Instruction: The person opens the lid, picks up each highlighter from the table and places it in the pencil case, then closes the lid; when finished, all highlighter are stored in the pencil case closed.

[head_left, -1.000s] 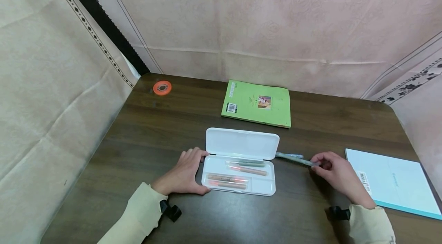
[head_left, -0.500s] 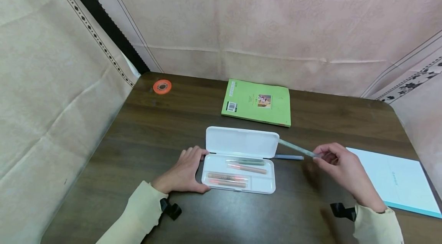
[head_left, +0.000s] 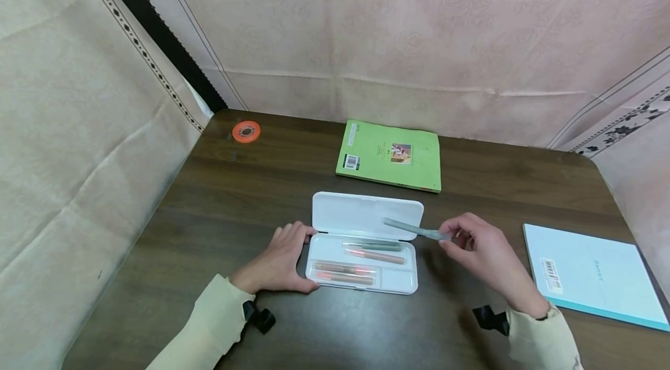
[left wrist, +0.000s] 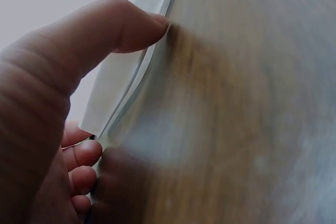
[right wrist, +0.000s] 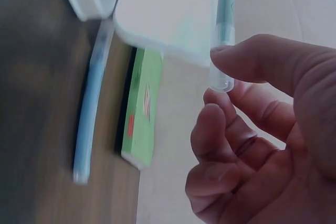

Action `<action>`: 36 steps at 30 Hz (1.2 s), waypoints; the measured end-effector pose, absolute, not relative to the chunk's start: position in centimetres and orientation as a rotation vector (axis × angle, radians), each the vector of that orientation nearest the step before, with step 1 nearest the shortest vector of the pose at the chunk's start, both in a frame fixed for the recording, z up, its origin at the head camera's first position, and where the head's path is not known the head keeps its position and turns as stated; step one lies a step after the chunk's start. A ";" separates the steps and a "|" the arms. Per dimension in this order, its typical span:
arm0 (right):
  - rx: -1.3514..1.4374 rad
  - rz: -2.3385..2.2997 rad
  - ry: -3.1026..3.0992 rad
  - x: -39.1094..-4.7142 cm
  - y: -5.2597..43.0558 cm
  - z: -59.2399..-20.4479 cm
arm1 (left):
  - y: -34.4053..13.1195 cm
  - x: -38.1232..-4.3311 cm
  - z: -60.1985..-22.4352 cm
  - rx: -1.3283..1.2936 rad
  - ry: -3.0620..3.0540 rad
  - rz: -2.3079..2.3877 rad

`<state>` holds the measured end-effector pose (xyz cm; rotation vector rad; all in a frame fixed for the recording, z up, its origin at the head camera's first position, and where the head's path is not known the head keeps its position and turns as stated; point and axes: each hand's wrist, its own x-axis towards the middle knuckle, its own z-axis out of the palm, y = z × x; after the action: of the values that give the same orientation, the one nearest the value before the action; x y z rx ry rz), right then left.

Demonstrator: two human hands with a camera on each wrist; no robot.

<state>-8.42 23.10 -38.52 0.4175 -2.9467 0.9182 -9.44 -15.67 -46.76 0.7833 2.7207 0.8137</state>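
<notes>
A white pencil case (head_left: 395, 280) lies on the table with its lid (head_left: 356, 213) raised, several pens (head_left: 345, 274) inside it. My left hand (head_left: 282, 262) holds the case's left end, thumb at the front corner and fingers towards the hinge; the thumb (left wrist: 121, 24) presses its edge in the left wrist view. Between thumb and forefinger, my right hand (head_left: 484, 251) pinches the end of a green pen (head_left: 408, 227) with a clear tip. That pen hangs in the air in front of the lid's right part. Behind the case in the right wrist view lies a blue pen (right wrist: 89, 119).
A green book (head_left: 387, 155) lies beyond the case. At the right is a light blue notebook (head_left: 591, 277). An orange tape roll (head_left: 246, 131) sits near the table's far left corner. Pale patterned cloth (head_left: 398, 38) hangs behind the table.
My right hand has lifted the green pen off the table and carried it left towards the case. The blue pen stayed behind. My left hand has kept its place on the case.
</notes>
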 end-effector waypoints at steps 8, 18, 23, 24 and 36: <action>0.528 0.961 -2.987 -8.9 19.9 -39.3 | -15.6 -9.4 -46.8 0.785 2.725 0.812; 0.625 0.957 -2.996 -8.9 18.0 -41.3 | -15.6 -9.4 -46.7 0.766 2.706 0.814; 0.605 0.926 -3.035 -8.8 17.2 -42.1 | -15.6 -9.4 -46.7 0.768 2.710 0.810; 0.602 0.919 -3.041 -8.8 17.1 -42.3 | -15.6 -9.4 -46.7 0.770 2.712 0.812; 0.524 0.936 -3.058 -8.6 16.4 -42.8 | -15.7 -9.5 -47.0 0.819 2.742 0.835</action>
<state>-8.56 16.41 -42.79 0.5242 -3.0581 0.9363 -9.49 -15.74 -46.99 0.8193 2.7425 0.8349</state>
